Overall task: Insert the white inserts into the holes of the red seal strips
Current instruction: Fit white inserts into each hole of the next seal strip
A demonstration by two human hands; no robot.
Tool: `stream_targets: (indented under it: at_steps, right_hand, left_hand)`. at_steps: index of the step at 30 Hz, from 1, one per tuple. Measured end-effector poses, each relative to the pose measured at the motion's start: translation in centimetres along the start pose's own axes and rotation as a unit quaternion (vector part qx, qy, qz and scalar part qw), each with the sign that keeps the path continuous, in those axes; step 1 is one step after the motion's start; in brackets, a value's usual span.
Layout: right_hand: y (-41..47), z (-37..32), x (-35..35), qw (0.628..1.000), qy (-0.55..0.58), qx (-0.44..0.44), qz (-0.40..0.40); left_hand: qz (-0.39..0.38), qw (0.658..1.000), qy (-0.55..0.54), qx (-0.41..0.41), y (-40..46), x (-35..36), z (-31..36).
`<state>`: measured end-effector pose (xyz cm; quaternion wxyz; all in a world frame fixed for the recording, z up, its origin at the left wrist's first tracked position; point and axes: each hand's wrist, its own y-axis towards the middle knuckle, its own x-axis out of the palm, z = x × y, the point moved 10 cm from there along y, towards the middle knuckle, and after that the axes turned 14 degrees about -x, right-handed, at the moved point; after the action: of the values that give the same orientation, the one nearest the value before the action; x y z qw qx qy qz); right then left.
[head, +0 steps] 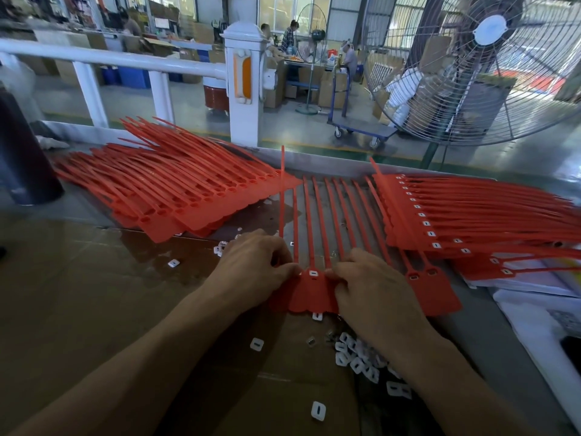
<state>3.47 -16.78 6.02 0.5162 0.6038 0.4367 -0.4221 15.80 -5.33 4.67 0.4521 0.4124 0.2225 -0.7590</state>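
Red seal-strip sheet [314, 294] sits centre frame, low; one white insert [313, 273] seated in its hole. Left hand [254, 265] and right hand [367, 284] both w/ curled fingers pinching the sheet's head edge either side of that insert. Empty holes [423, 274] remain at right. Best approach, imo: hold sheet flat, align insert square, press straight down. Loose inserts [355, 354] lower centre-right.

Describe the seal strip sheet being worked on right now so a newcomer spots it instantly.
Find the two stacks of red seal strips, left and right. Between them lies a single sheet, tails pointing away. Unlike the stacks, both hands, left hand and right hand, rest on it.
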Motion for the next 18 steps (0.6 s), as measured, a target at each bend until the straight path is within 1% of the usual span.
stream_targets:
  at_steps: [4,6,12,16,18]
  right_hand:
    - [-0.2,1.6,-0.9,0.995,0.069,0.019,0.063]
    - [-0.3,1.8,-1.1,0.994,0.077,0.016,0.073]
    - [0.0,1.2,-0.3,0.998,0.056,-0.023,0.023]
    - [0.6,1.1,-0.3,0.999,0.030,-0.035,-0.001]
    - [0.4,0.6,-0.1,0.998,0.028,-0.056,-0.009]
  left_hand:
    - [-0.005,1.000,-0.004,-0.002,0.2,0.1,-0.1]
    - [-0.004,1.000,-0.003,0.000,0.3,0.1,-0.1]
    - [-0.010,1.000,-0.001,0.000,0.4,0.3,-0.1]
    - [-0.005,1.000,-0.001,0.004,0.4,0.2,-0.1]
    - [-0.003,1.000,-0.002,0.004,0.5,0.2,-0.1]
